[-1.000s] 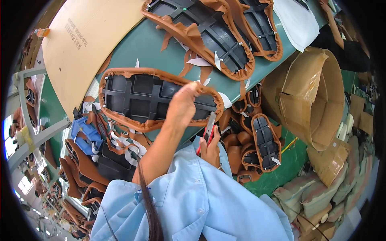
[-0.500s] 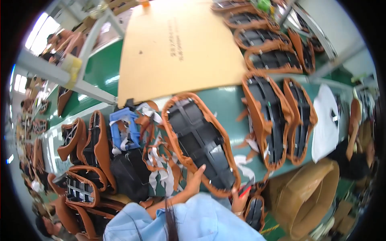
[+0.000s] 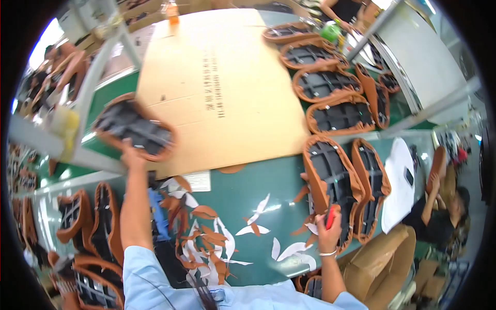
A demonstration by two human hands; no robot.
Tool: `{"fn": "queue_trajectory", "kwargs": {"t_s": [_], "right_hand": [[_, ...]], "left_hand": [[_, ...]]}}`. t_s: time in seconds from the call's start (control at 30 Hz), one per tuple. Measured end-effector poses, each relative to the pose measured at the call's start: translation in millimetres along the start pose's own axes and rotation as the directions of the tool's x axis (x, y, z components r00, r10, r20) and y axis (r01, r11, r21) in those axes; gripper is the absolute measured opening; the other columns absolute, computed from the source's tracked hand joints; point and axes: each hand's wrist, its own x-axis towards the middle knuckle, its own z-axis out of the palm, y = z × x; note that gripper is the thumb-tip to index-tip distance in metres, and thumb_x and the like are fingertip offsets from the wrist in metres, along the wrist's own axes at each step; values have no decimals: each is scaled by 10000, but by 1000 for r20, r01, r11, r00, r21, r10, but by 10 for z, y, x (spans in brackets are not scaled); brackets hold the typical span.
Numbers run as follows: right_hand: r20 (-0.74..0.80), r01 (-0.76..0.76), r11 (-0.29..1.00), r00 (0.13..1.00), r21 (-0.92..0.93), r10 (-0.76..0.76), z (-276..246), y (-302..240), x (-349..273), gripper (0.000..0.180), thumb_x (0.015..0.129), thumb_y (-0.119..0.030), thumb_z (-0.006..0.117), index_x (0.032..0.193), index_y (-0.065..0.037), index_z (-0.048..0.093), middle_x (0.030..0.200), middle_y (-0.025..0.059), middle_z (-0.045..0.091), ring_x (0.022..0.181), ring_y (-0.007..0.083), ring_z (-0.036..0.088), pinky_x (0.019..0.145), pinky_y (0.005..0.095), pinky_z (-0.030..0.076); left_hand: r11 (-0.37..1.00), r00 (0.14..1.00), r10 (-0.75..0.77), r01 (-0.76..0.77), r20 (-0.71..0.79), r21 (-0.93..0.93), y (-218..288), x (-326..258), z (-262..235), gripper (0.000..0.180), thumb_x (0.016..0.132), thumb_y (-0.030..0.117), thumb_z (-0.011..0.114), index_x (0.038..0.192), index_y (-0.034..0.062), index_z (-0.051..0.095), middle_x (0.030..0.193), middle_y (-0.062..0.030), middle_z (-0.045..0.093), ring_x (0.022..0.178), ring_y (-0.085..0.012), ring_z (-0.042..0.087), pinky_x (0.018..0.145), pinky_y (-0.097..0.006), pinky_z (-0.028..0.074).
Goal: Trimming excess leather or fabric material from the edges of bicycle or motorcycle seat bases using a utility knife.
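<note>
My left hand [image 3: 133,154], arm stretched out to the far left, grips the lower edge of an upholstered panel [image 3: 135,126]. The panel has a black ribbed plastic back and a brown leather-like cover folded round its rim; motion blurs it. It is up beside the left post, over the cardboard's left edge. My right hand [image 3: 329,232] is closed round a red-handled tool [image 3: 330,217] whose working end I cannot make out. That hand is in front of a standing upholstered panel [image 3: 333,175], with a second panel [image 3: 368,181] to its right.
Brown and white offcuts [image 3: 206,243] litter the green table [image 3: 248,191]. A large cardboard sheet [image 3: 232,103] covers the far surface, with several panels [image 3: 336,82] at its right. More panels [image 3: 106,222] stand at left, near a blue object [image 3: 157,214]. A co-worker [image 3: 439,212] is at right.
My left hand has carried the panel from the near middle of the table up to the far left. My right hand has let go of it and moved right with the red-handled tool.
</note>
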Motion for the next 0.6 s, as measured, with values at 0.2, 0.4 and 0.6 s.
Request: {"fn": "queue_trajectory", "kwargs": {"t_s": [0.2, 0.4, 0.6], "right_hand": [[-132, -120, 992, 985, -50, 112, -553, 543, 218, 324, 811, -180, 675, 1042, -24, 510, 812, 69, 563, 752, 175, 561, 711, 318, 460], [84, -165, 986, 983, 17, 163, -151, 506, 49, 371, 777, -173, 690, 1058, -28, 496, 809, 123, 608, 691, 194, 613, 626, 326, 488], [346, -395, 716, 911, 576, 225, 94, 298, -567, 519, 799, -24, 647, 1255, -51, 400, 972, 31, 422, 838, 167, 546, 666, 319, 581]], "left_hand": [[989, 829, 15, -93, 559, 112, -640, -547, 262, 191, 912, 279, 552, 922, 89, 562, 788, -16, 560, 777, -137, 570, 744, -273, 469], [793, 406, -594, 150, 694, 591, -1552, -3391, 609, 430, 864, 487, 576, 1056, 107, 514, 962, -28, 556, 871, -139, 549, 750, -338, 477], [728, 401, -588, -115, 702, 675, -2152, -4595, 796, 750, 698, 390, 692, 1306, 35, 434, 1229, -180, 548, 1148, -301, 518, 905, -388, 442]]}}
